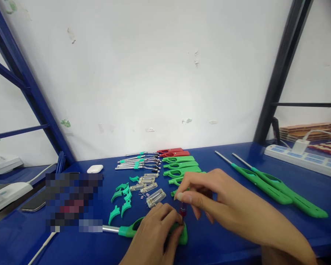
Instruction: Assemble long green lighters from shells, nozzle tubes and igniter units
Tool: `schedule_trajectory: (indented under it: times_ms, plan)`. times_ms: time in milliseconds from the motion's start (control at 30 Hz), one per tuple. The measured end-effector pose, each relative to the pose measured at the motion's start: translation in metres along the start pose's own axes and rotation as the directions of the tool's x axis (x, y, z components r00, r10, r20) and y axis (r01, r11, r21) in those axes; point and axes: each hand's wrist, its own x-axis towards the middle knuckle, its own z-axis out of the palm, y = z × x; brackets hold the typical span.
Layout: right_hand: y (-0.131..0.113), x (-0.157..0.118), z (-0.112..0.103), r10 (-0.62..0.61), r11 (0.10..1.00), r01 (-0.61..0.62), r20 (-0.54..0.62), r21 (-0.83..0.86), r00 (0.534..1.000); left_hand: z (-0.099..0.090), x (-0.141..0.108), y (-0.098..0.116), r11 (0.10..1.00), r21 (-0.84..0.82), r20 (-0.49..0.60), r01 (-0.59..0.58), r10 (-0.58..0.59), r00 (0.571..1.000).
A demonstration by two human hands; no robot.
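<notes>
A green long-neck lighter (184,235) lies on the blue table at the front, its metal tube pointing left. My left hand (157,230) is closed over its body and hides much of it. In my right hand (206,193) is a small screwdriver with a dark red handle (183,209), pinched upright. Its lower end meets the lighter's right end beside my left fingertips; the tip itself is hidden. Just behind my left hand lie clear fuel tanks (156,198). Several teal triggers (126,200) are spread to their left, with tiny loose parts (143,196) between.
Behind lie green casings (180,165), red casings (173,152) and metal tubes with wires (139,162). Two whole green lighters (281,187) rest at the right, near a power strip (306,159). A white earbud case (95,169) and a phone (33,203) are at the left.
</notes>
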Motion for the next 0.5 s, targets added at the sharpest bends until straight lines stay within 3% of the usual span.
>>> schedule_trajectory:
  times_ms: [233, 500]
  plan:
    - [0.0018, 0.0009, 0.0024, 0.072, 0.997, -0.075, -0.074, -0.037, 0.995, 0.0014, 0.003, 0.0001, 1.0, 0.015, 0.02, -0.009, 0.009, 1.0]
    - [0.0015, 0.0023, 0.0023, 0.087, 0.994, -0.086, -0.011, 0.062, 0.996, 0.0006, 0.0011, 0.0004, 1.0, 0.029, 0.029, -0.006, 0.005, 1.0]
